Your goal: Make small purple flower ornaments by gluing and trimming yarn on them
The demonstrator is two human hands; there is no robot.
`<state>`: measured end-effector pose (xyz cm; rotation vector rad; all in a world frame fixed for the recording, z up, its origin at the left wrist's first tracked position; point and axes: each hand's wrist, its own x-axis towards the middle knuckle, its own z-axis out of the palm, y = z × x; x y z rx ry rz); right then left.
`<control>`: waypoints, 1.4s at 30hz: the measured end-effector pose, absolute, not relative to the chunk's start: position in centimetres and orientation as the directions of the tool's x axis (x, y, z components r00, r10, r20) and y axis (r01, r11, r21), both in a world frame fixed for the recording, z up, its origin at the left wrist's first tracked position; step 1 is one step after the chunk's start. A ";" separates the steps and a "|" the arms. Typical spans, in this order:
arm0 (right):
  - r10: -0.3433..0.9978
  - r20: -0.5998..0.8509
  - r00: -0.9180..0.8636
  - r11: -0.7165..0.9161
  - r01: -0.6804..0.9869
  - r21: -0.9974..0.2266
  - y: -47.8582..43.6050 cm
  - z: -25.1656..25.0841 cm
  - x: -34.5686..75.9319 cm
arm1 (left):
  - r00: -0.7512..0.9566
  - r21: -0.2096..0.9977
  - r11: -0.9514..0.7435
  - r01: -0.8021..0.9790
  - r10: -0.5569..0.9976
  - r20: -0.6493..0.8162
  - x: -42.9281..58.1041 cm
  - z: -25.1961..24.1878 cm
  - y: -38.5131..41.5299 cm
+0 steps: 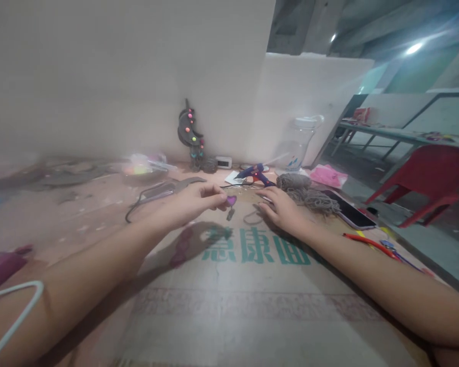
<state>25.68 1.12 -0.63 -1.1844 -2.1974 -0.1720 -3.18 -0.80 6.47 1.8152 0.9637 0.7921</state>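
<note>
My left hand is closed in a pinch on a small purple heart-shaped charm. Below the heart hangs a little grey piece, too blurred to name. To the right, my right hand rests low over the table, its fingers curled around a slim silvery object that I cannot make out clearly. Beside its fingertips a loop of grey yarn lies on the printed board. Several strands of a grey yarn skein spread just beyond that hand.
Behind my hands lies a blue glue gun. A grey crescent ornament with coloured beads leans on the wall. A clear bottle, pink plastic, a phone and red-handled pliers are on the right. A plastic bag sits left.
</note>
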 end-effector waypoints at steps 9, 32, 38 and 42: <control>0.698 0.552 -0.457 0.594 0.799 -0.090 1.3 -1.2 25.5 | 0.458 0.735 -0.443 0.513 0.866 0.203 -6.4 7.6 1.8; 0.714 0.479 -0.511 0.602 0.797 -0.046 2.0 -1.7 25.9 | 0.372 0.405 -0.396 0.824 0.917 0.140 -10.2 4.3 6.2; 0.720 0.459 -0.521 0.604 0.796 -0.045 2.0 -1.8 25.9 | 0.427 0.303 -0.422 0.854 0.903 0.053 -10.4 3.2 6.9; 0.721 0.453 -0.525 0.606 0.795 -0.043 1.8 -1.6 25.8 | 0.403 0.272 -0.401 0.875 0.914 0.052 -10.3 3.5 7.1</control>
